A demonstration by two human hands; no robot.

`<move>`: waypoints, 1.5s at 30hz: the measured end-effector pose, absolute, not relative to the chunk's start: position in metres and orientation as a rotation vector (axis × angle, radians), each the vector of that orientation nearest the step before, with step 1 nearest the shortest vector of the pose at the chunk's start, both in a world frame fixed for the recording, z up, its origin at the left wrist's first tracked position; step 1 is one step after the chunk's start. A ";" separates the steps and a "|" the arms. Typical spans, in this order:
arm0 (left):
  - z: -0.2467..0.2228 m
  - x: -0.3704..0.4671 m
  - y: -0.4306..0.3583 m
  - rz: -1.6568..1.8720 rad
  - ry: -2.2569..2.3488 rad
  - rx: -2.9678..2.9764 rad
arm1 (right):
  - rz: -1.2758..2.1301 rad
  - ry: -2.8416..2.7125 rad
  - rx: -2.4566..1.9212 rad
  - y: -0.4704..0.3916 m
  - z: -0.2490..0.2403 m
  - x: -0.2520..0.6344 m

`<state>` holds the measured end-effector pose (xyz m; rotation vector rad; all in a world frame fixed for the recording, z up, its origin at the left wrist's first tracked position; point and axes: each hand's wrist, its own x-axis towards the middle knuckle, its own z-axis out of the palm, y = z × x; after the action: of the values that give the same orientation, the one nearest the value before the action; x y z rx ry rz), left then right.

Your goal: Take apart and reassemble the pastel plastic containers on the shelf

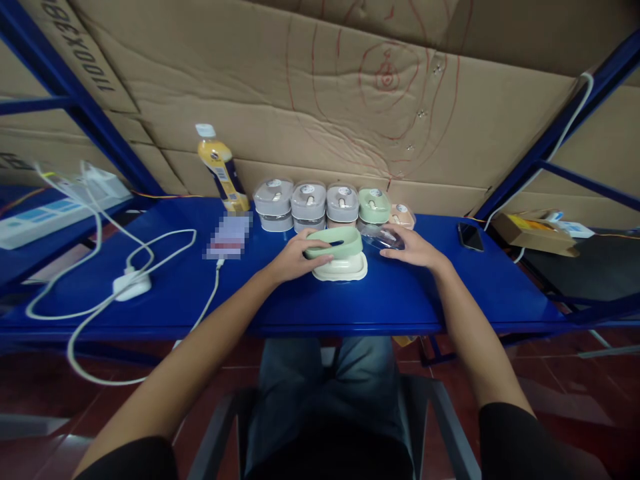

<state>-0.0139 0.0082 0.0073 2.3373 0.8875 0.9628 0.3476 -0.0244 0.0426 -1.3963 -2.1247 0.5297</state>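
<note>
My left hand (301, 256) grips a pale green oval box part (342, 241), its thumb along the near side. Below that part, a cream-white tray-like piece (341, 268) rests on the blue table. To the right, my right hand (411, 247) has its fingers and thumb around a clear plastic cover (377, 237), close to the table. Behind both hands stands a row of small lidded boxes: grey ones (274, 200) stacked at the left, a green one (375, 205) and a peach one (401, 216) at the right. The hands partly hide the lower boxes.
A yellow drink bottle (223, 167) stands at the back left. Near it are a blurred-out device (230, 235) on a cable and a white adapter (132, 285). A phone (471, 236) lies at the right. Cardboard (260, 93) walls the back; blue posts frame the sides.
</note>
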 end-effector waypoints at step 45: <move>-0.003 0.012 -0.013 0.804 0.749 2.386 | 0.385 -2.348 -1.055 -0.045 0.037 0.272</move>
<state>0.0120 -0.0129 -0.0027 2.3861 0.7488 0.8042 0.2722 -0.0451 0.0373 -1.0554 -2.3479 0.3849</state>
